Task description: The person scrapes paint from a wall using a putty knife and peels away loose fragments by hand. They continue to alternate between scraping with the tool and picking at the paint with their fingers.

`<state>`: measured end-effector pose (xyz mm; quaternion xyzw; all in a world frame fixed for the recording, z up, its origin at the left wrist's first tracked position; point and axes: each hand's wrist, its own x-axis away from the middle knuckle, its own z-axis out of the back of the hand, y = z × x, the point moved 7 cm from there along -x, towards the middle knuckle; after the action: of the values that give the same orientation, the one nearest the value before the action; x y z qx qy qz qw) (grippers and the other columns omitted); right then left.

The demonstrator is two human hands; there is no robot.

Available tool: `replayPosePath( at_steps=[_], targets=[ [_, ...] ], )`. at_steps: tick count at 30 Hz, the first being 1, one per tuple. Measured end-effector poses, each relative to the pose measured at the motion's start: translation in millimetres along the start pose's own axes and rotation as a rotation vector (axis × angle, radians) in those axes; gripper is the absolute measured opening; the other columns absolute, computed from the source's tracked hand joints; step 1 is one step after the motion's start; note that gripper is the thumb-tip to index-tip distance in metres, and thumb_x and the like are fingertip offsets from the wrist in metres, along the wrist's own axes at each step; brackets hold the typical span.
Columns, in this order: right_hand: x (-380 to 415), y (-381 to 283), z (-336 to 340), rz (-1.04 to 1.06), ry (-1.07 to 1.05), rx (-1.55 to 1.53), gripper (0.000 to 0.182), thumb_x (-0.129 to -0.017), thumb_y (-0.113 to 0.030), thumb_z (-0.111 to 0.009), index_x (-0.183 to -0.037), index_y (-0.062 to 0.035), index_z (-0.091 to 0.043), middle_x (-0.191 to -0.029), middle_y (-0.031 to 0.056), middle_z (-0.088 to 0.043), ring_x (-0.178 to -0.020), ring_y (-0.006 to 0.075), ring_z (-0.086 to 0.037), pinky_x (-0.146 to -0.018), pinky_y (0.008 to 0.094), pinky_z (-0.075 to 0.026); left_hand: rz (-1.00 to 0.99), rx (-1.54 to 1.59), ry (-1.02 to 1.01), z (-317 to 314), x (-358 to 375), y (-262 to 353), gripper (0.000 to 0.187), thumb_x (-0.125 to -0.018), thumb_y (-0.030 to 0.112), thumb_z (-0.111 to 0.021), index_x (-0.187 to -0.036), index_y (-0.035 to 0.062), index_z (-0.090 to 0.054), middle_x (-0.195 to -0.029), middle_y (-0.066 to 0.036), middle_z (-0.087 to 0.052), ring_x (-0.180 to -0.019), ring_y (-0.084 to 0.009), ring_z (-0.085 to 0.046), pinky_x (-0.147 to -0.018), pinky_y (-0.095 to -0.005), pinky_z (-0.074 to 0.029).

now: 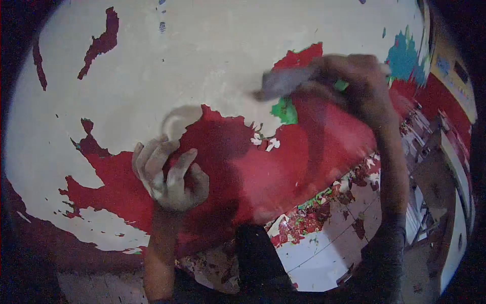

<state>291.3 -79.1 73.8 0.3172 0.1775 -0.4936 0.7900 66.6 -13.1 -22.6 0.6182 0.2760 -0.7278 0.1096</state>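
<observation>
A wall (202, 45) with a cream coat stands before me, and ragged patches of red paint (273, 182) show where that coat is gone. My right hand (349, 81) is closed around a scraper (286, 83), whose grey flat blade is blurred and points left against the cream coat. Below the blade is a small green patch (285, 110). Lower left, my left hand (169, 172) is raised in front of the red area, palm up, fingers loosely curled and apart, with nothing in it. Small loose white flakes (266, 143) cling between the hands.
Red, green and white paint chips (309, 213) litter the tiled floor (329, 253) along the wall's foot. At the right, pale boards or panels (430, 177) stand close to my right arm. A blue patch (403, 55) marks the wall's upper right.
</observation>
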Motion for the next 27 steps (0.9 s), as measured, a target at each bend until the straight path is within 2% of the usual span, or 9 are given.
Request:
replayPosePath(
  at_steps=[6, 10, 12, 14, 18, 22, 23, 26, 27],
  targets=[
    [21, -27, -46, 0.166, -0.165, 0.157, 0.025, -0.076, -0.033, -0.064, -0.098, -0.0216, -0.062, -0.071, 0.0053, -0.063, -0.061, 0.0265, -0.063, -0.057, 0.0409, -0.051, 0.026, 0.006, 0.003, -1, 1, 0, 0.014, -0.081, 0.017, -0.056, -0.091, 0.0081, -0.061, -0.106, -0.014, -0.055, -0.101, -0.0326, -0.052, -0.095, -0.0541, -0.035],
    [5, 9, 7, -0.115, 0.06, -0.014, 0.028, -0.075, -0.028, -0.064, -0.103, -0.0216, -0.06, -0.069, 0.0058, -0.063, -0.062, 0.0258, -0.064, -0.059, 0.042, -0.051, 0.031, -0.02, -0.015, 0, 1, 1, 0.014, -0.078, 0.015, -0.056, -0.091, 0.0115, -0.061, -0.106, -0.011, -0.054, -0.103, -0.0313, -0.051, -0.096, -0.0536, -0.034],
    [18, -15, -38, 0.103, -0.144, 0.148, 0.023, -0.078, -0.029, -0.063, -0.1, -0.021, -0.061, -0.07, 0.0051, -0.063, -0.061, 0.0258, -0.064, -0.059, 0.0408, -0.052, 0.058, 0.0, -0.016, -2, 1, 0, 0.024, -0.072, 0.011, -0.057, -0.094, 0.0179, -0.061, -0.106, -0.005, -0.051, -0.105, -0.0282, -0.05, -0.097, -0.0519, -0.032],
    [26, -38, -61, 0.177, -0.325, 0.238, 0.023, -0.078, -0.031, -0.063, -0.098, -0.0207, -0.061, -0.072, 0.0049, -0.064, -0.062, 0.0258, -0.064, -0.058, 0.0401, -0.051, 0.024, 0.002, -0.005, -2, 1, 1, 0.014, -0.078, 0.015, -0.056, -0.091, 0.0113, -0.06, -0.106, -0.011, -0.054, -0.103, -0.0318, -0.051, -0.096, -0.0537, -0.034],
    [5, 3, 11, -0.112, 0.145, 0.054, 0.021, -0.081, -0.032, -0.059, -0.096, -0.0186, -0.061, -0.069, 0.0027, -0.062, -0.063, 0.0251, -0.064, -0.055, 0.0406, -0.051, 0.019, -0.024, -0.046, -1, 0, 3, 0.014, -0.081, 0.016, -0.056, -0.092, 0.0084, -0.06, -0.106, -0.014, -0.055, -0.103, -0.0335, -0.051, -0.095, -0.0549, -0.035],
    [34, -56, -77, 0.256, -0.334, 0.152, 0.019, -0.078, -0.021, -0.065, -0.094, -0.0123, -0.063, -0.076, 0.0044, -0.065, -0.063, 0.0233, -0.062, -0.059, 0.0343, -0.051, -0.007, -0.043, -0.017, -5, 2, 3, 0.019, -0.079, 0.017, -0.056, -0.095, 0.009, -0.06, -0.11, -0.013, -0.053, -0.106, -0.0333, -0.05, -0.095, -0.0548, -0.035],
    [36, -53, -69, 0.204, -0.368, 0.15, 0.022, -0.078, -0.023, -0.065, -0.097, -0.0131, -0.062, -0.075, 0.0042, -0.064, -0.061, 0.0232, -0.062, -0.057, 0.0343, -0.051, -0.018, -0.05, -0.024, -6, 3, 3, 0.02, -0.079, 0.019, -0.056, -0.097, 0.0093, -0.061, -0.112, -0.013, -0.053, -0.107, -0.0331, -0.049, -0.095, -0.0549, -0.034],
    [25, -9, -11, -0.058, 0.046, -0.032, 0.023, -0.08, -0.028, -0.058, -0.1, -0.0157, -0.059, -0.068, 0.0077, -0.061, -0.063, 0.0258, -0.064, -0.055, 0.0418, -0.051, 0.014, -0.098, -0.058, -12, 1, 1, 0.029, -0.076, 0.02, -0.057, -0.104, 0.0147, -0.061, -0.118, -0.009, -0.051, -0.111, -0.0309, -0.047, -0.097, -0.0529, -0.031],
    [25, -9, -17, -0.084, 0.025, -0.022, 0.023, -0.08, -0.028, -0.059, -0.1, -0.0156, -0.059, -0.069, 0.0077, -0.061, -0.062, 0.026, -0.064, -0.055, 0.0417, -0.051, 0.037, -0.115, -0.07, -14, -1, 2, 0.032, -0.075, 0.02, -0.058, -0.107, 0.0173, -0.061, -0.119, -0.006, -0.051, -0.113, -0.0299, -0.046, -0.098, -0.0519, -0.03]
  ],
)
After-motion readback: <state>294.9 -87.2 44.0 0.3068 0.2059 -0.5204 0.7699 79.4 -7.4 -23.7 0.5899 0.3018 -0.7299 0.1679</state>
